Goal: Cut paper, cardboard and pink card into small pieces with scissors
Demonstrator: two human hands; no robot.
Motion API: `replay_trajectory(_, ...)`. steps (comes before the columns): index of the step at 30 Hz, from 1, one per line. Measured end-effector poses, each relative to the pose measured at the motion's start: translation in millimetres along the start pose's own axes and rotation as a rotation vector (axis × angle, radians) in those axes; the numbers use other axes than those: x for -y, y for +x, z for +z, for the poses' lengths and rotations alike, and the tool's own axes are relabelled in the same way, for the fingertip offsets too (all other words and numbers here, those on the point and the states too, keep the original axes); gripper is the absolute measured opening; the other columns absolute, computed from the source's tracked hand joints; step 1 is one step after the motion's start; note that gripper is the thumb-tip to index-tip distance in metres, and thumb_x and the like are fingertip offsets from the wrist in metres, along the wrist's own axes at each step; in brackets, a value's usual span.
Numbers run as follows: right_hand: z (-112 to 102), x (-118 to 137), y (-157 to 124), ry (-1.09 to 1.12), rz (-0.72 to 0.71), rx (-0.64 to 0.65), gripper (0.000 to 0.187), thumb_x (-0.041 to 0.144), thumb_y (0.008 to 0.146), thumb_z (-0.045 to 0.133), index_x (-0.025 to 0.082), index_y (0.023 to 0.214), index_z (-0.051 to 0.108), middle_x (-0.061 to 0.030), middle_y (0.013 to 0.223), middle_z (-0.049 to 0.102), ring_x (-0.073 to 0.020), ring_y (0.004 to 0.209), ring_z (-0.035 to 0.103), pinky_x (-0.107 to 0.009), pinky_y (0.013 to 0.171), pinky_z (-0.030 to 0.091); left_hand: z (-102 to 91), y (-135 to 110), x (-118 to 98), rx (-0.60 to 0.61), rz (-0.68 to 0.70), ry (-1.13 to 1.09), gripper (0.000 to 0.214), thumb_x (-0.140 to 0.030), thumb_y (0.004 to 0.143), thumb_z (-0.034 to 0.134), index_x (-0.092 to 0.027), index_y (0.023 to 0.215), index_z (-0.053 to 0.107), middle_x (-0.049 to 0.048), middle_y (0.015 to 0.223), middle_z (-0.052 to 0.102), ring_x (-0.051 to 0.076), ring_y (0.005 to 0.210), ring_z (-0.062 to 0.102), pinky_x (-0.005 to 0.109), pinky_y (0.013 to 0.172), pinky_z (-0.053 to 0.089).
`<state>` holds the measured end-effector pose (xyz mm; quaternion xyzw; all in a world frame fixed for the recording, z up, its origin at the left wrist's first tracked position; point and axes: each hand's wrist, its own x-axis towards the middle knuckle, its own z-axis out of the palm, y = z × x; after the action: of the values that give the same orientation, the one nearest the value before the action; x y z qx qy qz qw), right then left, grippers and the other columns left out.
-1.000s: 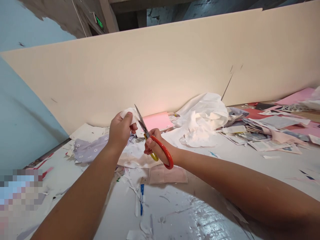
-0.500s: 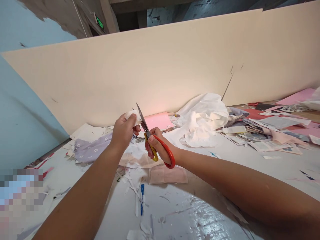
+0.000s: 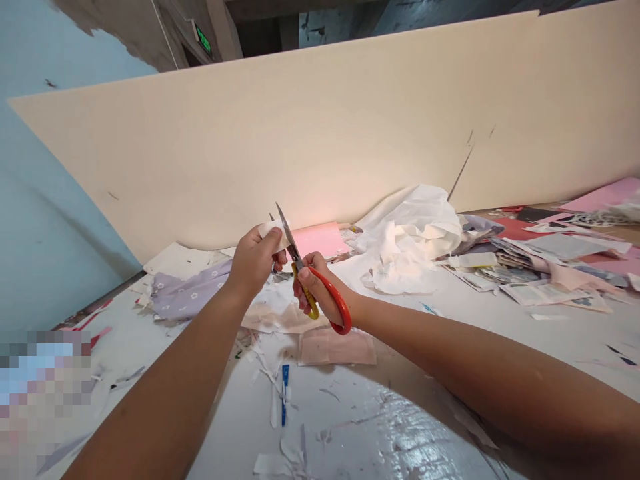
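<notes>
1. The white cloth scrap (image 3: 273, 230) is held up above the tabletop (image 3: 330, 407), ahead of both hands. Its long axis runs nearly level, left to right. The left hand is nearer, and the scrap's right end meets the scissors (image 3: 299, 265).
2. The left hand (image 3: 254, 261) is closed, pinching the scrap between thumb and fingers.
3. The right hand (image 3: 320, 290) is closed around the red and yellow handles. The blades point up and to the left, slightly parted, and the scrap's edge appears to lie between them.
4. The left arm (image 3: 165, 400) rises from the lower left with the wrist raised. The right arm (image 3: 475, 377) reaches in low from the right, nearly level.
5. Below the hands lies a lilac flowered fabric (image 3: 193, 293). Beyond them are a pink paper sheet (image 3: 317, 240), crumpled white fabric (image 3: 410, 250), and a scattered paper pile (image 3: 545, 267) against a cream board (image 3: 320, 133).
</notes>
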<state>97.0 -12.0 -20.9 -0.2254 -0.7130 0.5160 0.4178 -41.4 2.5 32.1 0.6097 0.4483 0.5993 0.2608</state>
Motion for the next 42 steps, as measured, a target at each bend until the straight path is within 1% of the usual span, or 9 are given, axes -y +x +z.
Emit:
replay_trajectory(6,0.7,-2.6,2.5,-0.019,-0.009,-0.02,0.04,0.062,0.078,0.035,0.024,0.086,0.025,0.0038,0.07,0.047,-0.0085,0.048,0.047,-0.023,0.043,0.041,0.0,0.1,-0.5,-0.006,-0.009,-0.006,0.019,-0.029,0.075,0.048,-0.018,0.059,0.046,-0.0051,0.039,0.049,0.007,0.032,0.042,0.018,0.034,0.035)
replay_trajectory(13,2.9,-7.3,2.7,0.006,0.034,-0.054,0.034,0.054,0.08,0.039,0.023,0.086,0.028,0.0055,0.063,0.046,-0.0081,0.043,0.045,-0.021,0.039,0.039,0.7,0.8,0.8,-0.01,-0.042,-0.05,0.019,-0.028,0.074,0.048,-0.018,0.059,0.046,-0.0047,0.039,0.049,0.007,0.032,0.043,0.017,0.033,0.035)
replay_trajectory(22,5.1,-6.1,0.2,0.0,0.073,-0.094,0.04,0.062,0.078,0.035,0.023,0.083,0.027,0.0079,0.056,0.041,-0.0067,0.035,0.038,-0.018,0.03,0.032,2.7,1.9,1.0,0.006,-0.071,-0.095,0.019,-0.03,0.075,0.048,-0.017,0.062,0.046,-0.0045,0.039,0.049,0.007,0.031,0.043,0.017,0.032,0.034)
replay_trajectory(27,5.1,-8.1,0.3,-0.028,0.064,-0.123,0.038,0.06,0.078,0.036,0.023,0.083,0.028,0.0079,0.057,0.042,-0.0059,0.035,0.037,-0.018,0.031,0.033,3.4,1.3,1.1,0.01,-0.075,-0.108,0.018,-0.029,0.076,0.047,-0.017,0.062,0.046,-0.0044,0.039,0.049,0.007,0.031,0.043,0.016,0.032,0.034)
replay_trajectory(31,5.3,-7.5,-0.2,-0.009,0.066,-0.109,0.036,0.058,0.079,0.039,0.023,0.083,0.027,0.0095,0.054,0.038,-0.0054,0.034,0.035,-0.017,0.031,0.032,3.1,1.1,0.9,0.024,-0.079,-0.113,0.018,-0.028,0.076,0.048,-0.018,0.062,0.046,-0.0048,0.038,0.049,0.007,0.032,0.044,0.016,0.033,0.035)
replay_trajectory(35,6.0,-5.3,-1.4,-0.001,0.081,-0.113,0.038,0.059,0.078,0.038,0.024,0.082,0.026,0.0105,0.052,0.036,-0.0058,0.033,0.034,-0.016,0.029,0.031,3.1,1.0,1.3,0.022,-0.081,-0.116,0.016,-0.027,0.076,0.047,-0.018,0.063,0.046,-0.0048,0.038,0.049,0.007,0.032,0.043,0.016,0.032,0.034)
replay_trajectory(42,7.0,-7.0,-3.3,-0.047,0.085,-0.14,0.041,0.063,0.077,0.034,0.022,0.085,0.029,0.0088,0.051,0.039,-0.0065,0.032,0.036,-0.018,0.028,0.033,5.2,0.5,2.4,0.038,-0.074,-0.139,0.016,-0.028,0.077,0.046,-0.018,0.064,0.045,-0.0052,0.039,0.049,0.007,0.033,0.044,0.016,0.034,0.035)
